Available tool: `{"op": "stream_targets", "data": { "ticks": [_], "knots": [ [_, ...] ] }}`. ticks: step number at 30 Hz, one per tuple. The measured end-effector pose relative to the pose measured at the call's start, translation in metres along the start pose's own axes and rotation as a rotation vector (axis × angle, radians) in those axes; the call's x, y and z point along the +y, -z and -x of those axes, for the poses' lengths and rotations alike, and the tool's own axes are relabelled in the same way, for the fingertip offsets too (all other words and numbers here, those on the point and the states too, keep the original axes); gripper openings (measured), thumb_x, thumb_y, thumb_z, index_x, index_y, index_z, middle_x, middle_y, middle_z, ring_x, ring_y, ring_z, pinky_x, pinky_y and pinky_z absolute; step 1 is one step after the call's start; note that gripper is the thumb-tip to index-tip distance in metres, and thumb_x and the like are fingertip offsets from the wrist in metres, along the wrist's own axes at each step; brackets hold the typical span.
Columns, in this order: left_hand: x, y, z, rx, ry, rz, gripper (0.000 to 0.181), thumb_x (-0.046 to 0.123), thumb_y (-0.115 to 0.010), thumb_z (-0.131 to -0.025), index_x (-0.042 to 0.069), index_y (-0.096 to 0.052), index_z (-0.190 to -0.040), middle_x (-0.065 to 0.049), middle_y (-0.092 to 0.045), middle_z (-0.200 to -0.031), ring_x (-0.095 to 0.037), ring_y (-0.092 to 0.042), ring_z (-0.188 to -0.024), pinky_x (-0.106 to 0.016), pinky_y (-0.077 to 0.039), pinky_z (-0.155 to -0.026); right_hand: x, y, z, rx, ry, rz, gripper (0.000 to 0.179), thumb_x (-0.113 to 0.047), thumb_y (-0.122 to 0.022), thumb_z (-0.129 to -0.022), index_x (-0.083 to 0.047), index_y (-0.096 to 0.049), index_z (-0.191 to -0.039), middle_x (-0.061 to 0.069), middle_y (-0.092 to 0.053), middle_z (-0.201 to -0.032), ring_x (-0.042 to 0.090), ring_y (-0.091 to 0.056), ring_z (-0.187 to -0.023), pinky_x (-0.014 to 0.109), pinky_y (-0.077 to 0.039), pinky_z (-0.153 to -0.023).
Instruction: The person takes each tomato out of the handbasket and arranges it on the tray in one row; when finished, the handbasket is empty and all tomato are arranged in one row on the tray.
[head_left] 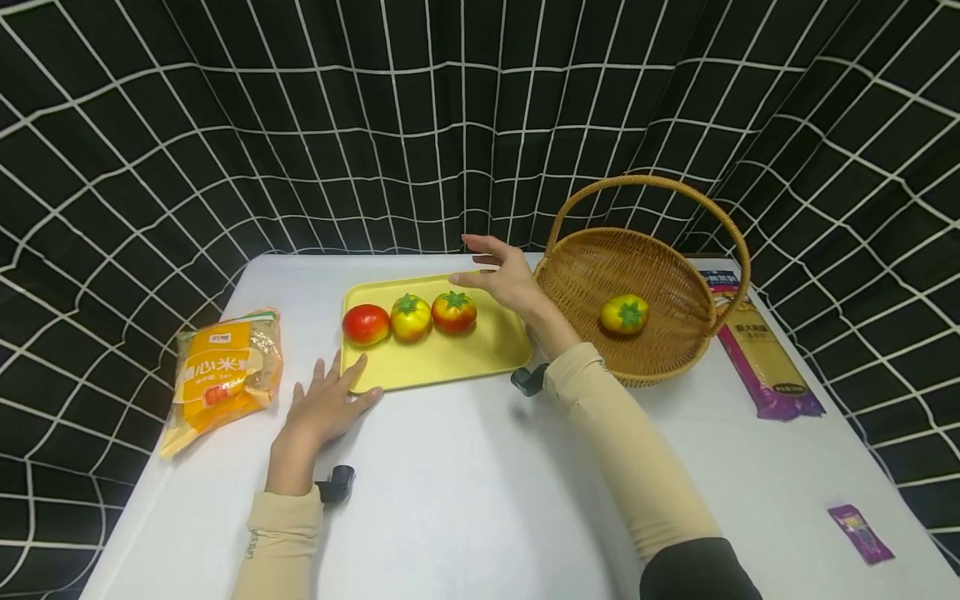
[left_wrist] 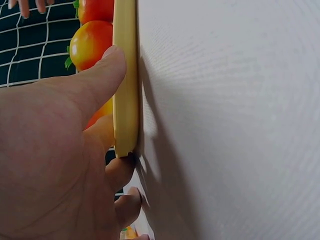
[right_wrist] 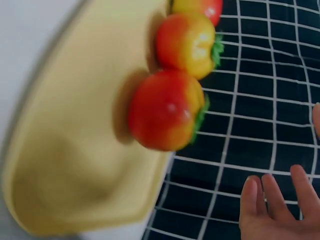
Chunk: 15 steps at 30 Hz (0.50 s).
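Bright, even overhead light; soft shadows; wide-angle bowing at edges; blurred right-wrist view.

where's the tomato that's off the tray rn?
Head view: the lone tomato lies inside the wicker basket, right of the yellow tray, beyond the right forearm.

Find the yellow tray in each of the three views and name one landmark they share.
Head view: the yellow tray lies at centre on the white table, the left hand at its near-left corner.
Left wrist view: only its edge shows, upper left of centre, the thumb against it.
Right wrist view: it fills the left half, blurred.
Shared landmark: the row of tomatoes on the tray.
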<state>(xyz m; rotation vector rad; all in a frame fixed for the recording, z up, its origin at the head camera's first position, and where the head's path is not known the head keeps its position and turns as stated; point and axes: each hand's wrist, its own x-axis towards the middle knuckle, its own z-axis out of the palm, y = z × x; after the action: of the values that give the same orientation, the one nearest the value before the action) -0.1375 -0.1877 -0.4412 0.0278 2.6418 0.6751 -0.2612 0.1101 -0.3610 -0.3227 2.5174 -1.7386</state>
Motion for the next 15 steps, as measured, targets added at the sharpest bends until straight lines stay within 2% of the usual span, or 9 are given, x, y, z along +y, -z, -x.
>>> {"op": "stream_targets", "data": {
  "ticks": [4,9,15],
  "knots": [
    [-0.001,0.0,-0.001,-0.002,0.001,-0.005,0.082,0.061,-0.047,-0.107,0.016,-0.02,-0.171,-0.024,0.004,-0.177,-0.053,0.011,-0.162,-0.076,0.01,-0.125,-0.014,0.017,-0.003,-0.026,0.04,-0.014,0.071,-0.019,-0.087,-0.09,-0.019,-0.057,-0.154,0.006,-0.055,-0.161,0.027,-0.055,-0.143,0.043,-0.047,-0.121],
    [-0.001,-0.001,-0.001,0.01,0.0,0.003,0.082,0.06,-0.048,-0.106,0.017,-0.021,-0.171,-0.023,0.003,-0.177,-0.053,0.01,-0.162,-0.076,0.01,-0.125,-0.032,0.047,-0.006,-0.065,0.089,-0.002,0.07,-0.018,-0.086,-0.091,-0.02,-0.056,-0.154,0.005,-0.054,-0.161,0.027,-0.053,-0.145,0.045,-0.045,-0.122],
    [-0.002,-0.001,-0.002,0.01,0.0,0.0,0.084,0.063,-0.047,-0.106,0.017,-0.022,-0.171,-0.023,0.003,-0.177,-0.053,0.009,-0.162,-0.076,0.01,-0.125,-0.042,0.086,-0.004,-0.097,0.081,0.011,0.07,-0.018,-0.083,-0.093,-0.02,-0.054,-0.156,0.004,-0.052,-0.162,0.023,-0.049,-0.148,0.046,-0.044,-0.124]
  ]
}}
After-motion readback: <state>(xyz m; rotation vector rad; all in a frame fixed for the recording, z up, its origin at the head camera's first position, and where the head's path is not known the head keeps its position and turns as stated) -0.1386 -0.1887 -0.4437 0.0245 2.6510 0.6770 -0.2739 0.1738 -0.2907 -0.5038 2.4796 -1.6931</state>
